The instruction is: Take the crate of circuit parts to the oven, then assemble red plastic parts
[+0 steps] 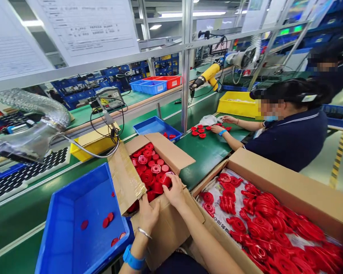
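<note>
An open cardboard box (171,224) full of red plastic parts stands tilted in front of me. My left hand (148,215), with a blue wristband and a silver bangle, grips this box at its near left corner, beside the taped flap (125,179). Over the near edge reaches my right hand (174,191), its fingers and thumb closed around a red cup-shaped part (166,180) at the top of the pile. Red round parts (156,168), some with ringed ends, lie around it. The fingertips of my left hand are partly hidden.
Left of the box sits a blue bin (85,201) holding several red discs (105,222). A large carton (274,167) of red coiled parts stands at right. Beyond it a co-worker (288,125) handles red parts (201,130). A metal post (186,68) rises ahead.
</note>
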Demonstrator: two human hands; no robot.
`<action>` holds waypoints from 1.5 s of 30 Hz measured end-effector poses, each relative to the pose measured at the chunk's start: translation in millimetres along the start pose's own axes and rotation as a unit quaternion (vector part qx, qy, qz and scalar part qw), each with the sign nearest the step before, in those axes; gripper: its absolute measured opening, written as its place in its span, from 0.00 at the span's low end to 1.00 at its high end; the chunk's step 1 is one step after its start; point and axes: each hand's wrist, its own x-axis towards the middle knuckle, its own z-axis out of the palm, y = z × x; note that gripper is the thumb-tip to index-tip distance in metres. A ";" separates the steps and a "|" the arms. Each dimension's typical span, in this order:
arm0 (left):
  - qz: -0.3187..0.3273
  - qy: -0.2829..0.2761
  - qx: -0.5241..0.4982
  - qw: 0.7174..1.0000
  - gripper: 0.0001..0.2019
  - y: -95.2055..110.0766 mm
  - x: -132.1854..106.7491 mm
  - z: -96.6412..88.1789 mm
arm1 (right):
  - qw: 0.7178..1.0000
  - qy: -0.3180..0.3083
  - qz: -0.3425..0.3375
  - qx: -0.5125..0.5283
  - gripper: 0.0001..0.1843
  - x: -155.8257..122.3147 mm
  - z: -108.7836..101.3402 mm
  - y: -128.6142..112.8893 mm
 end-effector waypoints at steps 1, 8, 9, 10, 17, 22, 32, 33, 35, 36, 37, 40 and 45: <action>0.004 0.026 0.014 1.000 0.32 -1.7 -2.4 -3.5 | 0.999 0.000 -0.017 -0.028 0.21 -0.7 1.5 -2.0; -0.003 -0.042 -0.036 0.998 0.24 -3.4 -24.2 -43.8 | 0.987 0.049 -0.105 -0.107 0.21 -7.8 10.3 5.9; 0.006 -0.052 -0.053 0.997 0.20 -5.9 -29.7 -54.6 | 0.984 0.060 -0.121 -0.114 0.20 -9.8 9.7 8.4; 0.015 -0.035 -0.058 0.998 0.17 -10.8 -35.9 -67.1 | 0.981 0.071 -0.137 -0.120 0.20 -11.9 8.8 10.2; -0.253 0.462 0.189 0.829 0.37 -107.5 -96.5 -173.7 | 0.970 0.094 -0.196 -0.107 0.16 -37.8 8.0 -8.8; -0.408 0.560 0.139 0.708 0.52 -153.6 -116.1 -204.3 | 0.967 0.013 -0.255 -0.028 0.12 -81.6 27.2 -52.3; -0.555 0.364 -0.466 0.585 0.19 -153.0 -112.9 -183.5 | 0.960 -0.094 -0.258 0.053 0.10 -119.5 65.1 -85.9; -0.546 0.364 -0.499 0.566 0.15 -155.4 -110.3 -184.8 | 0.959 -0.100 -0.259 0.051 0.10 -121.0 68.1 -85.4; -0.550 0.388 -0.497 0.548 0.12 -159.5 -111.2 -193.8 | 0.956 -0.114 -0.266 0.043 0.09 -123.5 73.4 -83.4; -0.556 0.397 -0.490 0.542 0.11 -160.9 -115.8 -201.4 | 0.954 -0.123 -0.270 0.037 0.08 -124.5 75.5 -82.0; -0.558 0.401 -0.488 0.538 0.11 -161.9 -123.0 -211.0 | 0.952 -0.132 -0.273 0.031 0.07 -125.2 77.0 -80.3; -0.553 0.415 -0.484 0.536 0.12 -165.0 -154.0 -250.7 | 0.949 -0.150 -0.278 0.018 0.06 -127.0 78.7 -76.0; -0.542 0.465 -0.395 0.578 0.19 -185.6 -188.8 -345.7 | 0.947 -0.153 -0.282 0.021 0.06 -128.0 79.1 -78.8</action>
